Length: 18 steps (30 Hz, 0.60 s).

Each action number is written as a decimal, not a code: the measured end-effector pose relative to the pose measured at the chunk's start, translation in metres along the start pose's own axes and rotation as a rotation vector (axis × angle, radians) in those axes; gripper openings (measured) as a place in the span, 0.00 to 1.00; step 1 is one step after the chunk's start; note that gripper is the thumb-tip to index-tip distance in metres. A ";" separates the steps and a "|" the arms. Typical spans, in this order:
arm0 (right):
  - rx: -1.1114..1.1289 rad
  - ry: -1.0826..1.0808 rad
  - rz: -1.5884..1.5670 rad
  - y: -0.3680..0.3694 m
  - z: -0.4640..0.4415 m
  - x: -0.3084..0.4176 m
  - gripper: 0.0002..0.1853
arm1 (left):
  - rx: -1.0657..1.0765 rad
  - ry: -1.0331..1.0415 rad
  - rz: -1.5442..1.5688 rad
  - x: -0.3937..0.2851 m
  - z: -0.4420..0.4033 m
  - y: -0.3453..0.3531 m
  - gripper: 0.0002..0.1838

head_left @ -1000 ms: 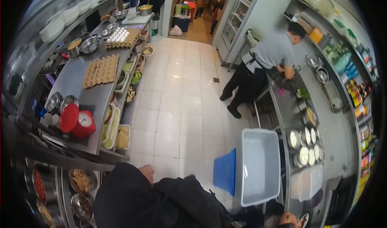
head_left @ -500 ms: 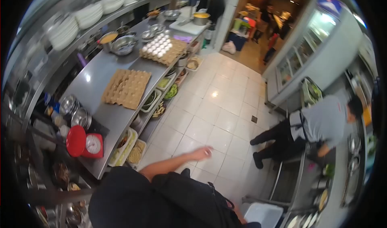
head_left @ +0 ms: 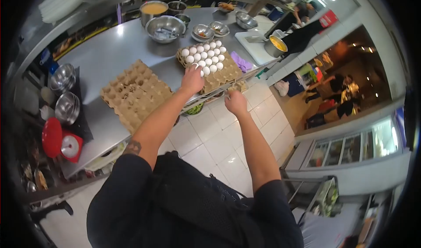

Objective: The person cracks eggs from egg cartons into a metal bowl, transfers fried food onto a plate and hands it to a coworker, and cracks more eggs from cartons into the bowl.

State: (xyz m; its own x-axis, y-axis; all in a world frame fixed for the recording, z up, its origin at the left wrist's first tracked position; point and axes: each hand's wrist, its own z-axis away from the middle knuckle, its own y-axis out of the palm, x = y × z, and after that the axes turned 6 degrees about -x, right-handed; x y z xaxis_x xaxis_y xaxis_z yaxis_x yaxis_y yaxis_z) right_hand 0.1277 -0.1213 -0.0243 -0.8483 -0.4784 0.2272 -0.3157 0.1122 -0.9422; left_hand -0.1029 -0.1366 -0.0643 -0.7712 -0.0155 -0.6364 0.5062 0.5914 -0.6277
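Note:
White eggs (head_left: 209, 55) sit in rows on a brown cardboard tray (head_left: 226, 76) at the counter's front edge. My left hand (head_left: 193, 78) reaches over the near left corner of that tray, its fingertips at the nearest eggs; whether it grips one is hidden. Just beyond the tray's near right edge is my right hand (head_left: 236, 100), fingers curled together, and what they hold, if anything, is too small to make out. To the left lies a second cardboard tray (head_left: 137, 92) with bare hollows.
Metal bowls (head_left: 165, 29) and a pot of yellow liquid (head_left: 153, 12) stand behind the trays. A white board (head_left: 256, 48) and purple cloth (head_left: 241, 62) lie rightward. A red scale (head_left: 70, 146) is at left. Several people are farther off.
The view has swung toward the counter, and I am closer to the egg tray. Both my arms now reach forward, with my left hand at the eggs.

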 end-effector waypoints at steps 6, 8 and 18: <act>-0.060 -0.303 -0.202 0.048 -0.143 -0.046 0.26 | 0.170 0.000 -0.318 0.000 -0.008 0.038 0.24; 0.028 -0.402 -0.217 0.056 -0.176 -0.060 0.26 | 0.066 -0.026 -0.341 -0.004 -0.003 0.046 0.23; 0.453 -0.410 -0.921 0.090 -0.270 -0.116 0.13 | -0.844 -0.841 0.789 -0.053 -0.010 0.062 0.14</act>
State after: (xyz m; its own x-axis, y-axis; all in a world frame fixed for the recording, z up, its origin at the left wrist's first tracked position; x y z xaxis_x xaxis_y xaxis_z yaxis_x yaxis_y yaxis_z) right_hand 0.0832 0.1790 -0.0687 -0.1369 -0.4767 0.8684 -0.4983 -0.7245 -0.4763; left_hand -0.0342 -0.0913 -0.0647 0.2044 0.2489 -0.9467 0.0805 0.9596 0.2697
